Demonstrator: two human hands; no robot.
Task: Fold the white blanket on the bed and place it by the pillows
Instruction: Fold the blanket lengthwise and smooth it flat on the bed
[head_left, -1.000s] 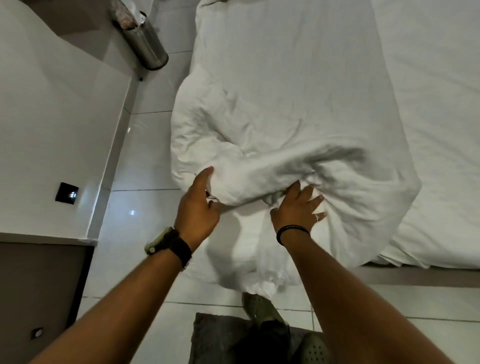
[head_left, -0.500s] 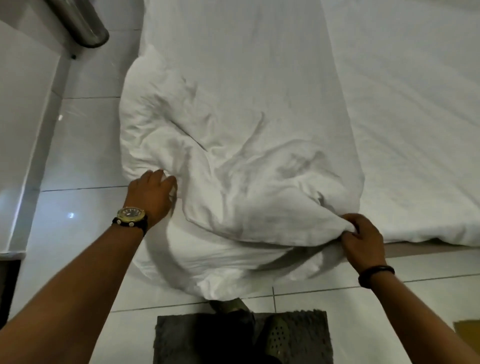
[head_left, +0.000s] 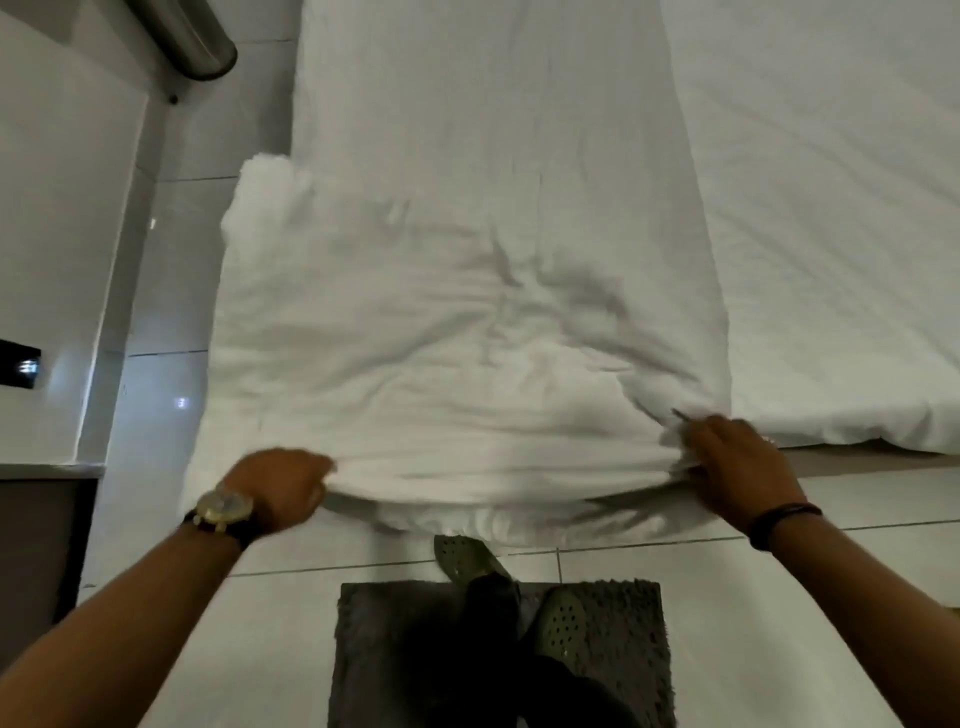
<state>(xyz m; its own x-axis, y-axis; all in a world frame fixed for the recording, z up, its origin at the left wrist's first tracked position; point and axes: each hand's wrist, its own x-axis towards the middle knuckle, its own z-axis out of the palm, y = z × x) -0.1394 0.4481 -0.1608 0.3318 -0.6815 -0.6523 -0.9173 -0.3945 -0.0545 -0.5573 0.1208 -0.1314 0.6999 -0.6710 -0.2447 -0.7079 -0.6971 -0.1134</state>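
Blanket (head_left: 467, 338) stretched between left hand (head_left: 283, 486) and right hand (head_left: 737, 467), both clenched on its near edge, over bed (head_left: 831, 234).

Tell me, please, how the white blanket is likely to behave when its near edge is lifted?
Probably floppy: the white blanket sags between the left hand and right hand. Its puffy wrinkles suggest light bulk. The overhanging part may drag on the floor.

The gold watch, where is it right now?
In the head view the gold watch sits low on the left, on the wrist just behind the left hand, which grips the near edge of the white blanket.
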